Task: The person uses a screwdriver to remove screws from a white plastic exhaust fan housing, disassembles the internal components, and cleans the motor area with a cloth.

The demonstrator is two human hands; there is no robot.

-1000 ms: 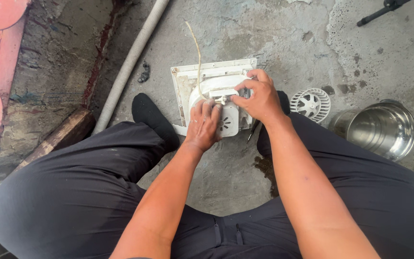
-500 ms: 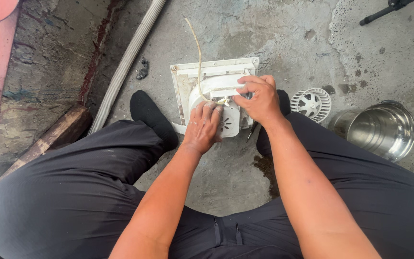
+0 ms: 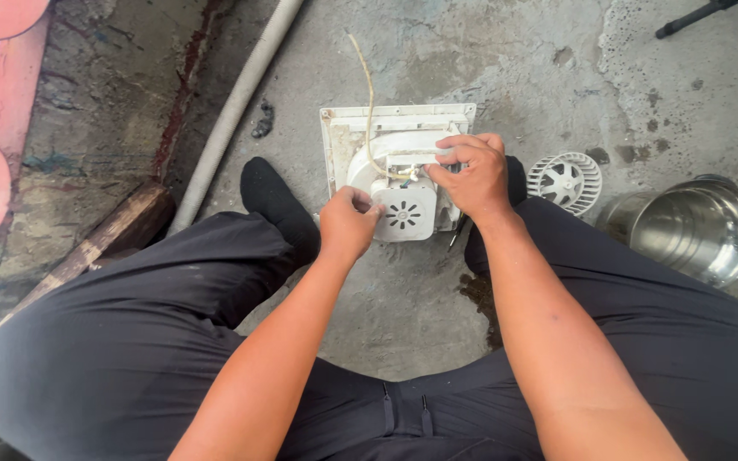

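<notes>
A white plastic exhaust fan housing (image 3: 403, 149) lies on the concrete floor between my feet, with a round vented motor cover (image 3: 405, 212) at its near side and a thin pale cord (image 3: 369, 94) running up from it. My left hand (image 3: 348, 224) pinches the left edge of the motor cover with closed fingers. My right hand (image 3: 471, 175) grips the right side of the housing, its fingertips on the top of the curved shell. What the fingertips hold underneath is hidden.
A white fan wheel (image 3: 564, 181) lies to the right of the housing. A shiny steel pot (image 3: 685, 226) stands further right. A grey hose (image 3: 237, 107) runs along the floor at left, beside a wooden beam (image 3: 87, 248).
My left hand has slid from on top of the motor cover down to its left edge. The right hand stays on the housing. The view has shifted a little.
</notes>
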